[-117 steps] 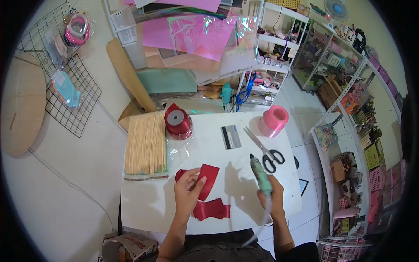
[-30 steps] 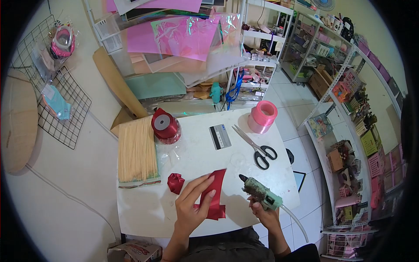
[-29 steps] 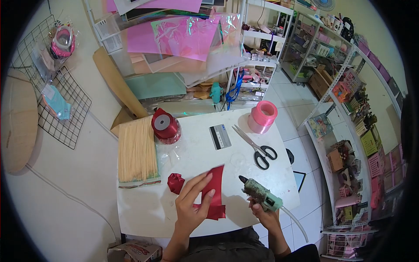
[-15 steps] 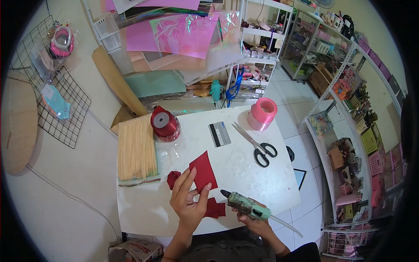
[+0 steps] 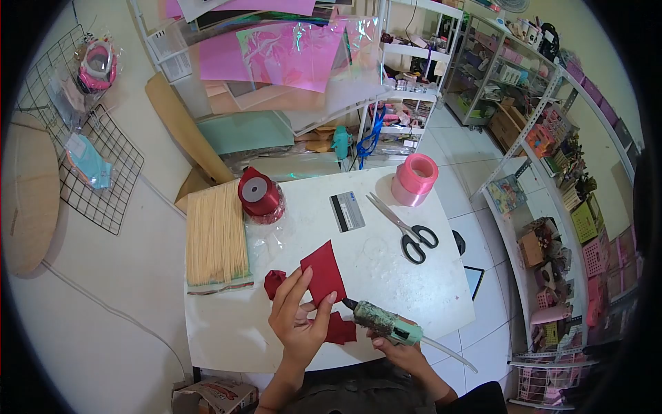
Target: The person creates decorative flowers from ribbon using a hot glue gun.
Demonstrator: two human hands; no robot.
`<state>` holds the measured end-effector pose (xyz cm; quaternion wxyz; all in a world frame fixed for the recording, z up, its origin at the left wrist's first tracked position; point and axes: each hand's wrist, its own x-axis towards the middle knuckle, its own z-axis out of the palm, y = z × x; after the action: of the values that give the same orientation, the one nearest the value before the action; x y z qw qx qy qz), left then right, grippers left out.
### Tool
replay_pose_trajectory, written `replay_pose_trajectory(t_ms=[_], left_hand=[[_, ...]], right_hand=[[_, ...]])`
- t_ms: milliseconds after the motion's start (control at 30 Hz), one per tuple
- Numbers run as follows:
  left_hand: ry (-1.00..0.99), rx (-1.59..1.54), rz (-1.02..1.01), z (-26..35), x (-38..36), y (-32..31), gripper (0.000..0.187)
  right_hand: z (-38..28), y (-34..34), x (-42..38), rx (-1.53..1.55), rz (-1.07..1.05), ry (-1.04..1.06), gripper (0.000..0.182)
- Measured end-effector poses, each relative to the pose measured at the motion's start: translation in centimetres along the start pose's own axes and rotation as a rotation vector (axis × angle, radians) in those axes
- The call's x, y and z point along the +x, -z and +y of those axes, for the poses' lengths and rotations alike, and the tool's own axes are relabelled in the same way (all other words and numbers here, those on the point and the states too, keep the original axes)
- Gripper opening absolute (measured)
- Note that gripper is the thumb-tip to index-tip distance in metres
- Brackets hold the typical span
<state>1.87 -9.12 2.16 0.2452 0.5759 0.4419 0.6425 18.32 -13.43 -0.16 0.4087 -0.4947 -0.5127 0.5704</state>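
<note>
My left hand (image 5: 298,314) pinches a square piece of dark red ribbon (image 5: 323,270) by its lower edge, between thumb and fingers. In my right hand (image 5: 401,353) is a green hot glue gun (image 5: 386,324), a glue stick trailing from its back. Its black nozzle points left, right at the ribbon piece's lower right corner. More cut red ribbon pieces (image 5: 340,329) lie on the table below, partly behind my left hand. A folded red ribbon flower (image 5: 274,283) rests just left of my left fingers.
On the white table (image 5: 414,297) are black-handled scissors (image 5: 408,234), a grey card (image 5: 347,212), a pink ribbon roll (image 5: 415,181), a red ribbon spool (image 5: 260,196) and a pack of wooden sticks (image 5: 216,234). Loaded shelves (image 5: 545,276) stand to the right.
The glue gun has moved slightly left, bringing its nozzle to the ribbon piece's corner. My left hand and the ribbon piece have shifted only a little.
</note>
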Motion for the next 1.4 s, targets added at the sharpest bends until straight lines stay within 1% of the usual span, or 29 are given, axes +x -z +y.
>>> replay_pose_trajectory(t_ms=[233, 300, 467, 533, 567, 600, 633, 667, 700, 733, 767, 833, 867, 900, 967, 1000, 1067, 1167, 1267, 1333, 1400], left_hand=[[0.005, -0.009, -0.004, 0.1, 0.0, 0.0, 0.049], [0.014, -0.016, -0.002, 0.2, 0.0, 0.0, 0.049], [0.038, -0.035, -0.002, 0.2, 0.1, -0.1, 0.049], [0.093, -0.167, 0.068, 0.3, 0.5, -0.4, 0.045], [0.092, -0.167, 0.068, 0.3, 0.6, -0.3, 0.045], [0.171, -0.247, 0.052, 0.2, 0.8, -0.2, 0.047], [0.25, -0.327, 0.036, 0.2, 0.9, -0.1, 0.048], [0.249, -0.328, 0.036, 0.1, 1.0, 0.1, 0.048], [0.312, -0.376, 0.031, 0.0, 1.1, 0.2, 0.05], [0.375, -0.423, 0.027, -0.2, 1.2, 0.4, 0.051], [0.375, -0.425, 0.027, -0.4, 1.3, 0.5, 0.051], [0.406, -0.496, 0.031, -0.7, 1.3, 0.6, 0.05], [0.405, -0.498, 0.031, -0.7, 1.3, 0.7, 0.05], [0.439, -0.515, 0.058, -0.8, 1.4, 0.8, 0.048], [0.468, -0.537, 0.087, -0.8, 1.5, 0.9, 0.047], [0.488, -0.528, 0.1, -0.8, 1.5, 0.9, 0.045], [0.506, -0.521, 0.116, -0.8, 1.5, 1.1, 0.044], [0.462, -0.466, 0.085, -0.7, 1.7, 1.4, 0.042], [0.441, -0.404, 0.044, -0.4, 1.8, 1.6, 0.041], [0.399, -0.33, -0.033, -0.6, 1.7, 1.8, 0.041], [0.416, -0.351, -0.063, 0.2, 1.9, 1.7, 0.04]], right_hand=[[-0.9, -0.2, 0.0, 0.023, 0.009, -0.02, 0.023], [-0.9, -0.2, 0.0, 0.079, 0.01, -0.014, 0.023], [-0.8, -0.2, 0.1, 0.029, 0.013, -0.006, 0.023], [-0.4, -0.1, 0.3, 0.037, 0.021, 0.001, 0.023], [0.4, 0.1, 0.5, -0.053, 0.041, 0.017, 0.023], [0.9, 0.3, 0.6, -0.142, 0.062, 0.032, 0.023], [0.5, 0.4, 0.9, -0.142, 0.063, 0.032, 0.023], [-0.3, 0.5, 1.4, -0.319, 0.09, 0.076, 0.024], [-0.7, 0.6, 1.6, -0.495, 0.118, 0.119, 0.026], [0.3, 1.1, 2.3, -0.59, 0.105, 0.382, 0.032], [0.6, 1.5, 2.7, -0.592, 0.106, 0.382, 0.032], [0.4, 2.2, 3.7, -0.725, 0.119, 0.451, 0.038], [0.5, 2.8, 4.2, -0.861, 0.054, 0.464, 0.045], [0.6, 3.1, 4.7, -0.862, 0.055, 0.466, 0.045], [0.9, 3.7, 5.8, -1.173, -0.01, 0.48, 0.05], [1.1, 3.7, 6.3, -1.207, -0.033, 0.38, 0.055], [1.5, 4.0, 7.4, -1.246, -0.039, 0.391, 0.055], [1.4, 4.2, 8.4, -1.274, -0.058, 0.383, 0.055], [1.0, 4.3, 8.6, -1.323, -0.072, 0.4, 0.056], [0.8, 4.4, 8.6, -1.393, -0.104, 0.427, 0.057], [0.1, 4.7, 8.2, -1.365, -0.082, 0.436, 0.055]])
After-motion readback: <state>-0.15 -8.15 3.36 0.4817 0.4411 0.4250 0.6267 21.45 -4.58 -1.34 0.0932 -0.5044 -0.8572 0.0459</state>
